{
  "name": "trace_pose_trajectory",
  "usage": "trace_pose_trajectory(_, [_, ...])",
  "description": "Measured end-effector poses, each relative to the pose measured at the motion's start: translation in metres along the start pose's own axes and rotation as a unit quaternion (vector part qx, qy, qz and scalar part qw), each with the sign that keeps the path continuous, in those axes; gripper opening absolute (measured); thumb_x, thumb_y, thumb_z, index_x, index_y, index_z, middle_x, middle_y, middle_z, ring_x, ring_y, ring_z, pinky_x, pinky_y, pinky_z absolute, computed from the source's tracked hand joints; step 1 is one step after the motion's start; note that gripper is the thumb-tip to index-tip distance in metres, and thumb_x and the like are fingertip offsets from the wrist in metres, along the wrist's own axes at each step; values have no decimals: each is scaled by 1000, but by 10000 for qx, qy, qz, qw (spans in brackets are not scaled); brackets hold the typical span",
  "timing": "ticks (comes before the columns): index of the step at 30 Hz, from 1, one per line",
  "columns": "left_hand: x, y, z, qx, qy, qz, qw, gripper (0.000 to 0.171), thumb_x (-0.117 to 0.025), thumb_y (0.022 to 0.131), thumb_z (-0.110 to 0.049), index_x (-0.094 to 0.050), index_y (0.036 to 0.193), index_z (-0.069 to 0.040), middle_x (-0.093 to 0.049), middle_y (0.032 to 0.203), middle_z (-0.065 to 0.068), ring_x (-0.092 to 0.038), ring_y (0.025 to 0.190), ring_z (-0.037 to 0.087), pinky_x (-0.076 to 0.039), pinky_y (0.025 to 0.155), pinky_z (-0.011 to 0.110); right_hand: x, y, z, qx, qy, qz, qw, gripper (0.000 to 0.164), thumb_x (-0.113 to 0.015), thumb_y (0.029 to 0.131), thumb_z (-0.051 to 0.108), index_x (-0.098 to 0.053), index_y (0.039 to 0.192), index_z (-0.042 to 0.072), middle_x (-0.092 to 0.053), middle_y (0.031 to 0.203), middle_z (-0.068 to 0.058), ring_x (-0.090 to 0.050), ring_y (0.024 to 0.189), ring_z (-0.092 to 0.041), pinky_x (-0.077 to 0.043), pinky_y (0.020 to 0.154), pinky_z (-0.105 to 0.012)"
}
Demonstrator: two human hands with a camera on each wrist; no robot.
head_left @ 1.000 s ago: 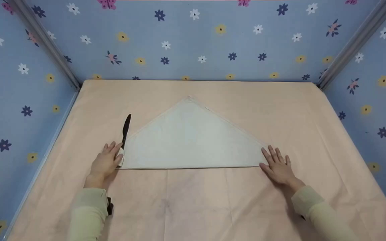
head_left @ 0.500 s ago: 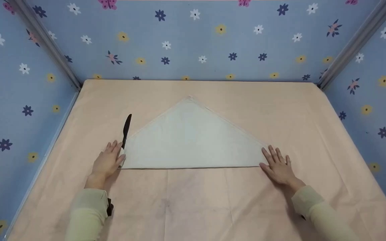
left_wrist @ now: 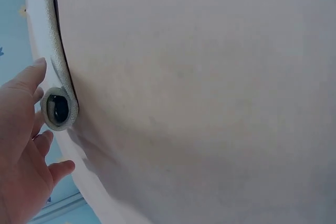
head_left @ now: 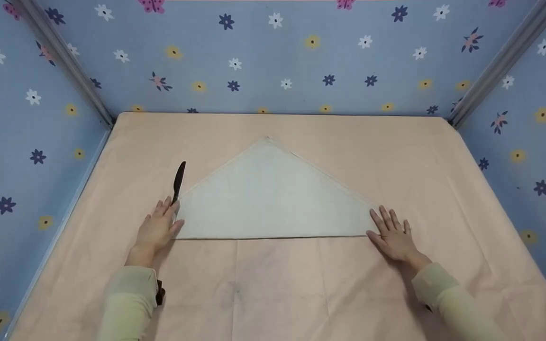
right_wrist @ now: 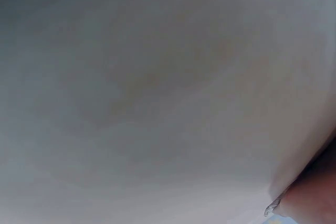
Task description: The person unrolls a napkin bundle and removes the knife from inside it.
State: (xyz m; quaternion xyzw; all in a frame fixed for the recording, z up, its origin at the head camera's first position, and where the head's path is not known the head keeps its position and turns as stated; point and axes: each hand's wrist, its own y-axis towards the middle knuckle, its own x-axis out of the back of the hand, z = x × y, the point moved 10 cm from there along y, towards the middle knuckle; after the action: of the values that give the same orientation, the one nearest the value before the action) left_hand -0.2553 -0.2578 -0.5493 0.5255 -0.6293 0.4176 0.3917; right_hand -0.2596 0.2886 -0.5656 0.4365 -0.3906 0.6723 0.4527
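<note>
A pale cloth napkin (head_left: 273, 194) lies flat on the table, its far edges slanting up to a point. At its left end a black table knife (head_left: 179, 177) points away from me, its lower part hidden in rolled cloth. The left wrist view shows the cloth roll (left_wrist: 74, 109) end-on, wrapped round a dark handle end (left_wrist: 61, 109). My left hand (head_left: 155, 232) lies over this roll, fingers extended along it and thumb reaching onto the flat cloth. My right hand (head_left: 395, 239) rests with spread fingers on the napkin's right end.
A light peach tablecloth (head_left: 282, 293) with faint creases covers the table. Blue flowered panels (head_left: 254, 52) stand along the back and both sides, with grey metal posts (head_left: 71, 64) at the corners.
My left hand has moved slightly right, rolling the cloth's left end inward over the knife's lower part. The thumb now reaches farther onto the flat cloth. My right hand has stayed put.
</note>
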Motion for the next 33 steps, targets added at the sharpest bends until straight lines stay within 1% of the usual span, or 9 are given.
trace_pose_trajectory(8, [-5, -1, 4, 46, -68, 64, 9999, 59, -43, 93, -35, -25, 139, -3, -11, 145, 21, -7, 130, 39, -11, 97, 62, -1, 1, -1, -31, -58, 0, 10000, 63, -32, 93, 46, -16, 142, 10, -3, 147, -16, 3, 132, -37, 7, 98, -60])
trace_pose_trajectory(12, [-6, -2, 7, 105, -24, 75, 9999, 59, -42, 93, -37, -25, 139, -5, -10, 145, 20, -7, 130, 39, -11, 97, 62, -1, 1, -2, -43, -54, 18, 10000, 63, -31, 93, 46, -16, 143, 10, -3, 147, -16, 3, 132, -36, 7, 98, -60])
trace_pose_trajectory(17, [-5, -2, 9, 103, 31, 45, 9999, 58, -41, 93, -37, -25, 140, -6, -11, 144, 22, -8, 130, 41, -12, 97, 62, -2, 1, -2, -31, -14, 18, 10000, 63, -31, 93, 46, -15, 143, 10, -3, 147, -16, 3, 132, -36, 7, 98, -59])
trace_pose_trajectory(24, [-3, -3, 11, 105, -34, 1, 9999, 59, -42, 92, -38, -26, 139, -7, -13, 143, 23, -9, 129, 42, -13, 96, 63, 0, 0, 0, 103, 76, -79, 9999, 62, -34, 93, 44, -16, 143, 11, -4, 147, -16, 1, 132, -36, 6, 98, -60])
trace_pose_trajectory(28, [-4, -3, 15, 134, -8, 24, 9999, 58, -40, 93, -39, -25, 139, -7, -13, 143, 23, -8, 129, 42, -12, 97, 63, 0, 0, -1, 81, 50, -64, 9999, 62, -33, 93, 45, -16, 143, 11, -4, 147, -16, 2, 132, -36, 6, 98, -60])
trace_pose_trajectory(33, [-3, -3, 17, 144, 7, 39, 9999, 57, -41, 93, -36, -26, 139, -7, -13, 143, 23, -8, 129, 42, -12, 97, 62, -2, 1, -2, 29, -16, -35, 10000, 63, -32, 93, 46, -15, 143, 11, -4, 147, -16, 2, 132, -36, 6, 98, -59])
